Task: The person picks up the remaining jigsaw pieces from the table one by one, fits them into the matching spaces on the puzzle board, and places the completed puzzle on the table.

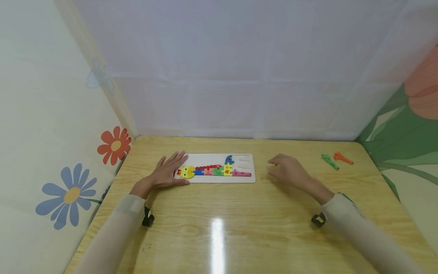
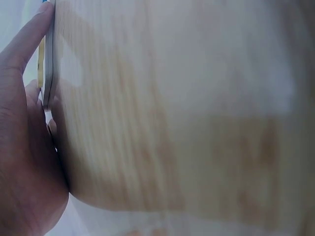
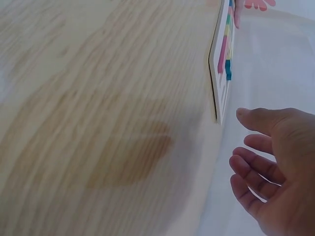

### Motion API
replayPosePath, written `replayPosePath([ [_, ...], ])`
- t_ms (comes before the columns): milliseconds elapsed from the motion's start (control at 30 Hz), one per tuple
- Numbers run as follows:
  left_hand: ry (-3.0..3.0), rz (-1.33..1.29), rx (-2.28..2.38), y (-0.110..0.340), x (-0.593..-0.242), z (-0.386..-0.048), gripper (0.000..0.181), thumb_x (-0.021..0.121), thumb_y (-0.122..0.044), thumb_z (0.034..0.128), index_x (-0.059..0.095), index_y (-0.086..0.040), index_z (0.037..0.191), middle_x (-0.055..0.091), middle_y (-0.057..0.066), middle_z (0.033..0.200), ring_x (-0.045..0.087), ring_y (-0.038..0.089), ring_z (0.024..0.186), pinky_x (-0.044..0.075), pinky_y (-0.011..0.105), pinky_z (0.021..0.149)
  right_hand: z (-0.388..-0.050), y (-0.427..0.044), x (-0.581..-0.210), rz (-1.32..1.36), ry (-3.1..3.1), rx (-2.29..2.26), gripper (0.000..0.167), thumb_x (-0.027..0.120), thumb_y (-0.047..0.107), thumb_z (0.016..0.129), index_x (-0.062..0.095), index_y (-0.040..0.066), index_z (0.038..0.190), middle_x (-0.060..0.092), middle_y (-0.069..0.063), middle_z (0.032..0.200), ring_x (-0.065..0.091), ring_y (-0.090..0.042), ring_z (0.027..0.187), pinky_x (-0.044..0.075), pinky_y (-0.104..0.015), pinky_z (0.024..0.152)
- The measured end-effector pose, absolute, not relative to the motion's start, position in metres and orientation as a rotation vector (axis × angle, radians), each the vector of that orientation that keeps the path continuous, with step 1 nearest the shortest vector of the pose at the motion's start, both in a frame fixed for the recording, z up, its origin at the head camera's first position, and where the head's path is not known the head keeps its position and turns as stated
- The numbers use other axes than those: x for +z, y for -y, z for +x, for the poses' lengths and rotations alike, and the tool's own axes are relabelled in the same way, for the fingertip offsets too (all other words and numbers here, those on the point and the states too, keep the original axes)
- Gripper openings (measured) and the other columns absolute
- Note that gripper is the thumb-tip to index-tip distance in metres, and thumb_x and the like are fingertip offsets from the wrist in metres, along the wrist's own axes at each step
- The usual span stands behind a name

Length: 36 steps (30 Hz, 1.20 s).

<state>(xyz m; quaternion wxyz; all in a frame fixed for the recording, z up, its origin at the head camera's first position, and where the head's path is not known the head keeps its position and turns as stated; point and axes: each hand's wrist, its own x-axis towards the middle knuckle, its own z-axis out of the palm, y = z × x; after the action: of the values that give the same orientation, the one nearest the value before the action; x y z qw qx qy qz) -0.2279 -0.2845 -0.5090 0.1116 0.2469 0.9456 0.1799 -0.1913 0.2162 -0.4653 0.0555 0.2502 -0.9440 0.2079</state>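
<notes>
A white puzzle board (image 1: 205,160) lies flat on the table, bearing a colourful giraffe with a yellow head (image 1: 187,172) at the left end. Blue, pink, green and yellow pieces form its body, and a pink leg piece (image 1: 241,174) lies at the right, below bare leg outlines. Across the board's left end rests my left hand (image 1: 168,172), fingers spread and thumb along the near edge. My right hand (image 1: 289,170) hovers right of the board, apart from it, its fingers loosely bent around nothing. In the right wrist view, that hand (image 3: 280,167) holds nothing.
A green puzzle piece (image 1: 330,161) and an orange one (image 1: 343,158) lie at the table's back right. Behind the wooden table (image 1: 191,224) hangs a pale cloth (image 1: 219,95). Flower-printed walls flank it on both sides.
</notes>
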Motion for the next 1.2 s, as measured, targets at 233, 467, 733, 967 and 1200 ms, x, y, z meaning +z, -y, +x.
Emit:
replayPosePath([
  [233,-2.772,0.72,0.529,0.284,-0.509,-0.228,0.113,0.07,-0.069,0.0886,0.016,-0.015,0.171,0.007,0.009,0.179,0.0,0.038,0.165,-0.008,0.068,0.125,-0.189,-0.239,-0.459,0.724,2.844,0.607,0.037,0.086,0.013,0.089,0.075,-0.005,0.119,0.075,-0.019,0.112,0.073,-0.036,0.098,0.06,-0.051,0.085],
  [467,-2.774,0.722,0.528,0.285,-0.51,-0.227,0.113,0.071,-0.069,0.0885,0.016,-0.015,0.171,0.007,0.009,0.179,0.0,0.038,0.165,-0.008,0.068,0.125,-0.188,-0.257,-0.458,0.723,2.845,0.6,0.037,0.085,0.015,0.09,0.074,-0.004,0.121,0.075,-0.019,0.113,0.072,-0.036,0.1,0.06,-0.052,0.085],
  [733,-2.771,0.723,0.528,0.285,-0.51,-0.227,0.113,0.07,-0.069,0.089,0.016,-0.015,0.171,0.007,0.009,0.179,0.0,0.038,0.165,-0.009,0.068,0.125,-0.188,-0.273,-0.457,0.707,2.811,0.57,0.038,0.088,0.012,0.086,0.075,-0.006,0.117,0.075,-0.021,0.11,0.072,-0.039,0.096,0.06,-0.053,0.081],
  [967,-2.765,0.725,0.519,0.285,-0.509,-0.228,0.112,0.07,-0.068,0.0896,0.015,-0.014,0.172,0.006,0.01,0.179,-0.001,0.038,0.165,-0.009,0.068,0.125,-0.188,-0.286,-0.458,0.693,2.816,0.54,0.039,0.089,0.015,0.087,0.076,-0.005,0.118,0.075,-0.021,0.11,0.073,-0.038,0.096,0.061,-0.052,0.08],
  [1200,-2.763,0.724,0.511,0.285,-0.508,-0.229,0.112,0.07,-0.067,0.0899,0.015,-0.014,0.172,0.006,0.01,0.179,-0.001,0.038,0.165,-0.009,0.068,0.125,-0.186,-0.298,-0.458,0.658,2.86,0.556,0.042,0.087,0.018,0.089,0.074,-0.005,0.122,0.073,-0.023,0.115,0.072,-0.04,0.1,0.06,-0.055,0.083],
])
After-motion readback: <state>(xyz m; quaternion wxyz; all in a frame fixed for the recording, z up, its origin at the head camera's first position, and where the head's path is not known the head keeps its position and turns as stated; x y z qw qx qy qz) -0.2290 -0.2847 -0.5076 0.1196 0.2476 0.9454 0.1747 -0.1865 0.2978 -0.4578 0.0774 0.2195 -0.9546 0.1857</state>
